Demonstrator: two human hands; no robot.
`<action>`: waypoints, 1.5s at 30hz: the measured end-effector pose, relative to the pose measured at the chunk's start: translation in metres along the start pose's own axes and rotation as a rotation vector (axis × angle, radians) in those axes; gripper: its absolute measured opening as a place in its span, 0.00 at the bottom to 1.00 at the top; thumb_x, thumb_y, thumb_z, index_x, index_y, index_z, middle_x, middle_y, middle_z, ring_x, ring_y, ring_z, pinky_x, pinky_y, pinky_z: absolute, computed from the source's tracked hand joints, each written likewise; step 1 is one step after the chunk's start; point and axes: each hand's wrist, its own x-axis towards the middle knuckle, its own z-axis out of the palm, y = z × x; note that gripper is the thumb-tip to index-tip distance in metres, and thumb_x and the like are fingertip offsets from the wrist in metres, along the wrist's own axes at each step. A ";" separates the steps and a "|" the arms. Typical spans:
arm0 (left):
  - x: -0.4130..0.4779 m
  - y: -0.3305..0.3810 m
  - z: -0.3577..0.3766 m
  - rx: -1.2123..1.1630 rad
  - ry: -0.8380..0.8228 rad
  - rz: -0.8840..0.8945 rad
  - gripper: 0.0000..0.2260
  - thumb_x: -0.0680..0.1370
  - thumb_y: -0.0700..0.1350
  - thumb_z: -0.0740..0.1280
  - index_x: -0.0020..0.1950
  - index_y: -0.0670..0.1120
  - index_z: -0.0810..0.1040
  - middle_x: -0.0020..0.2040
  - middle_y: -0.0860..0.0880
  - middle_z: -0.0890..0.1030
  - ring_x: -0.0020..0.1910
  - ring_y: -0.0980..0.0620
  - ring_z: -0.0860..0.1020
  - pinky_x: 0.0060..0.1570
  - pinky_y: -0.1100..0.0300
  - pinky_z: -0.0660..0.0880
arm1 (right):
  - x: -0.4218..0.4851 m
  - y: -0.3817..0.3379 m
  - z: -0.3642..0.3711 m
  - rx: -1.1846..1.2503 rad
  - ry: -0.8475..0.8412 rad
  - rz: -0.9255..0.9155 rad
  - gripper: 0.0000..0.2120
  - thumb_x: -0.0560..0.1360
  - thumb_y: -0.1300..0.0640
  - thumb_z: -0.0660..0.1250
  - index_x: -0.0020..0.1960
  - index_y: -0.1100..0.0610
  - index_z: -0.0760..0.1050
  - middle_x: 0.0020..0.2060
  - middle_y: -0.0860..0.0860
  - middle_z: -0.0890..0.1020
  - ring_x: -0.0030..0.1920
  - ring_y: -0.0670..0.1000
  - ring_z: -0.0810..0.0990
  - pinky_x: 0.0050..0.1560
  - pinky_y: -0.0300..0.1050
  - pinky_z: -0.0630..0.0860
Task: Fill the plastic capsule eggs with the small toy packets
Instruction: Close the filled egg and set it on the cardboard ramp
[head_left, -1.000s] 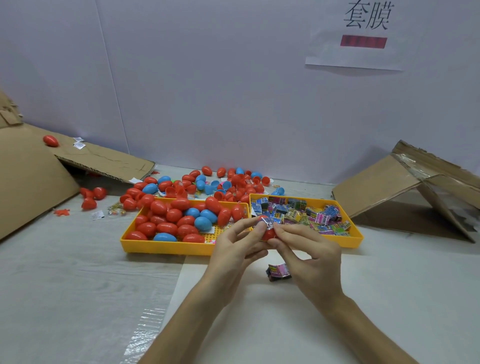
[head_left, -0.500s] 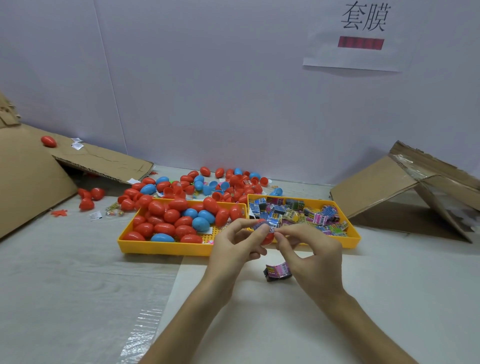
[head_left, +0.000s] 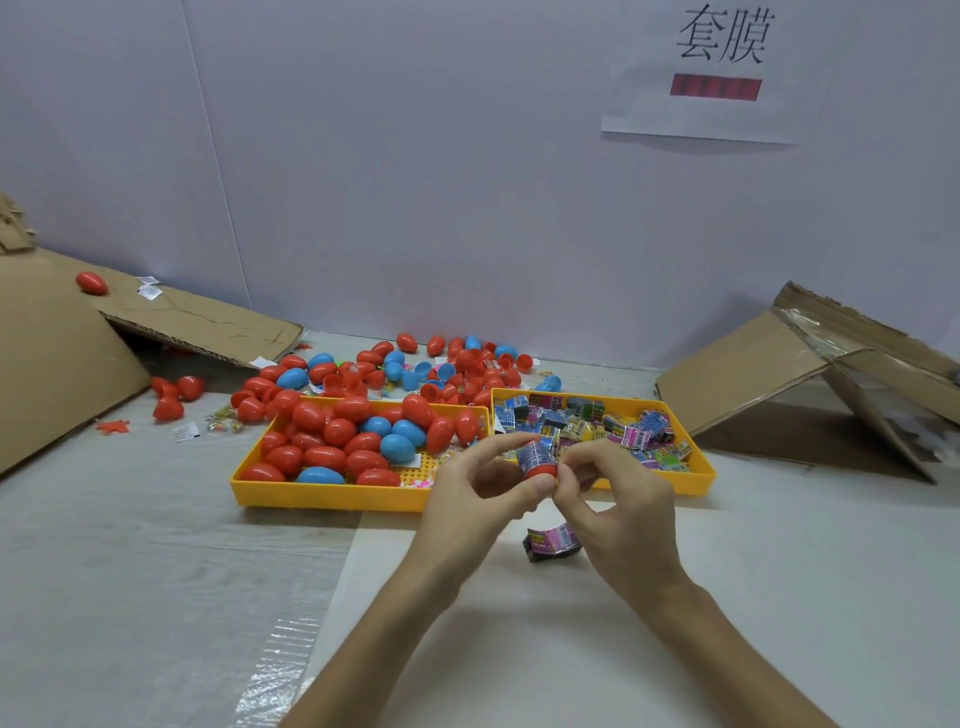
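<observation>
Lying loose on the table (head_left: 779, 571), below the right hand (head_left: 623, 525): a spare packet (head_left: 553, 540). Just above, pinched in the left hand's (head_left: 478, 504) curled fingertips: a red egg half (head_left: 540, 472), with the rolled packet (head_left: 535, 453) tucked deeper than a second ago and right fingertips nipping its edge. Nearly ready for capping, probably. Beyond: egg tray (head_left: 322, 499) and packet tray (head_left: 698, 470).

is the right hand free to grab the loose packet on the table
Not yet, probably: the right hand is pinching the blue packet in the red capsule half. Once freed, yes likely; the loose packet lies uncovered just beside it.
</observation>
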 end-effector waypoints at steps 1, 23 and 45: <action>0.000 0.000 0.000 0.010 0.004 0.009 0.14 0.75 0.48 0.76 0.58 0.61 0.81 0.40 0.51 0.85 0.39 0.58 0.82 0.41 0.66 0.78 | 0.000 0.000 0.000 -0.007 0.000 -0.007 0.04 0.76 0.58 0.66 0.44 0.58 0.77 0.37 0.48 0.80 0.39 0.43 0.78 0.41 0.27 0.74; 0.000 -0.006 0.006 0.066 0.097 0.054 0.14 0.73 0.49 0.77 0.58 0.58 0.81 0.40 0.53 0.85 0.40 0.54 0.84 0.41 0.62 0.82 | 0.000 -0.001 0.000 -0.044 -0.025 -0.064 0.03 0.76 0.59 0.65 0.45 0.59 0.75 0.37 0.50 0.79 0.39 0.45 0.76 0.43 0.26 0.73; 0.001 -0.007 0.001 0.080 0.205 0.142 0.18 0.70 0.56 0.75 0.57 0.55 0.79 0.35 0.48 0.82 0.33 0.53 0.82 0.36 0.63 0.77 | 0.010 -0.010 -0.003 0.574 -0.139 0.440 0.05 0.76 0.58 0.72 0.48 0.48 0.84 0.40 0.53 0.87 0.40 0.54 0.87 0.41 0.39 0.81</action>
